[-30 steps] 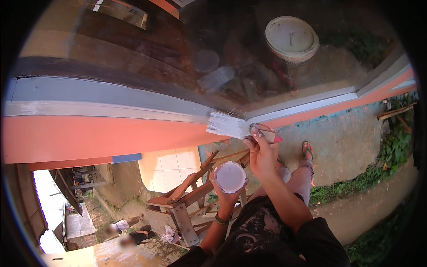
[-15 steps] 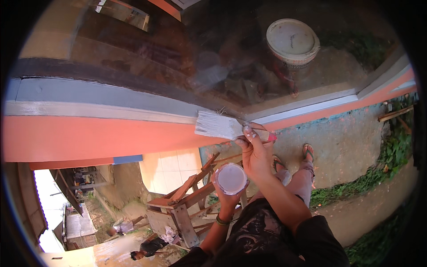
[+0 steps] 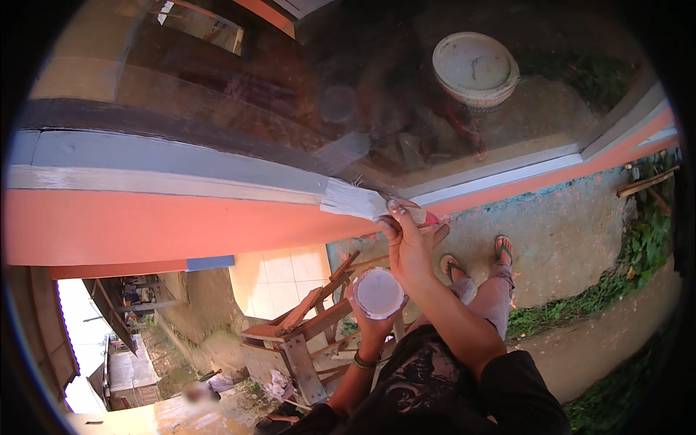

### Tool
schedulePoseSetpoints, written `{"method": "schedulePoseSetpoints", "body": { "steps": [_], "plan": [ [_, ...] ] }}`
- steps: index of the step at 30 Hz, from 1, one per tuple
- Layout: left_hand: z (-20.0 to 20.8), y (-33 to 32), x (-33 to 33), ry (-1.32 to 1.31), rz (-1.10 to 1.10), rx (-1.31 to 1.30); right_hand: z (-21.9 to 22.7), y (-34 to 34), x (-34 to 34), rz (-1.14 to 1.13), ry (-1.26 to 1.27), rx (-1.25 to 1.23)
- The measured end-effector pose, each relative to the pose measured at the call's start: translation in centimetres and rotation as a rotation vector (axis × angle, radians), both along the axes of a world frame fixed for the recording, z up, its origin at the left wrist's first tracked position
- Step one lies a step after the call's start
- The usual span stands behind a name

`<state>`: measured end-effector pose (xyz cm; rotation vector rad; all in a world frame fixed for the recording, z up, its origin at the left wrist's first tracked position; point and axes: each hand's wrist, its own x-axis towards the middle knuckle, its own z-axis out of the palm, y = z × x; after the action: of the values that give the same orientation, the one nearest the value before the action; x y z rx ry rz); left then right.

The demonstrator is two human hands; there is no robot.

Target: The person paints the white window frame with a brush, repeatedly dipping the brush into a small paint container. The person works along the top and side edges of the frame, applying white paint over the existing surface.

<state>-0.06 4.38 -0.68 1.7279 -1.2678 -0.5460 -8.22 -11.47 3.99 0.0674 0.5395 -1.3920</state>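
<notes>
Head view. Lower centre: left hand (image 3: 372, 330) curled round a cup (image 3: 378, 293) of pale paint, fingers wrapped close to its sides; barely moved over the last second. Centre: right hand (image 3: 406, 235) pinches the paintbrush (image 3: 355, 201), fingers closed near its neck. Bristles shifted slightly left along the grey sill (image 3: 181, 163), apparently touching its lower edge; stroke seems to run lengthwise. Farther, upper right: pale lidded bucket (image 3: 475, 67), seen in the glass (image 3: 348, 58).

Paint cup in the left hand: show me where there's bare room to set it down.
Most room: the concrete, bordered by the sandalled feet, orange wall and green plants. The pale tiles between that wall and the wooden frame also look bare. Crowded: the frame's slats, with the cup and left hand overlapping them in view.
</notes>
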Motion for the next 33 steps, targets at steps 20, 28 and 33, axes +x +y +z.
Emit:
{"method": "schedulePoseSetpoints", "body": {
  "steps": [20,28,33],
  "plan": [
    [0.7,-0.2,-0.3,0.038,0.0,-0.004,0.2,0.1,-0.8,0.069,-0.157,0.166],
    [0.2,0.0,0.1,0.012,0.013,-0.031,-1.4,-0.1,-0.4,0.095,-0.081,0.28],
    [0.3,-0.1,-0.3,0.084,0.016,-0.007,0.2,-0.2,-0.2,0.092,-0.202,0.185]
  ]
}}
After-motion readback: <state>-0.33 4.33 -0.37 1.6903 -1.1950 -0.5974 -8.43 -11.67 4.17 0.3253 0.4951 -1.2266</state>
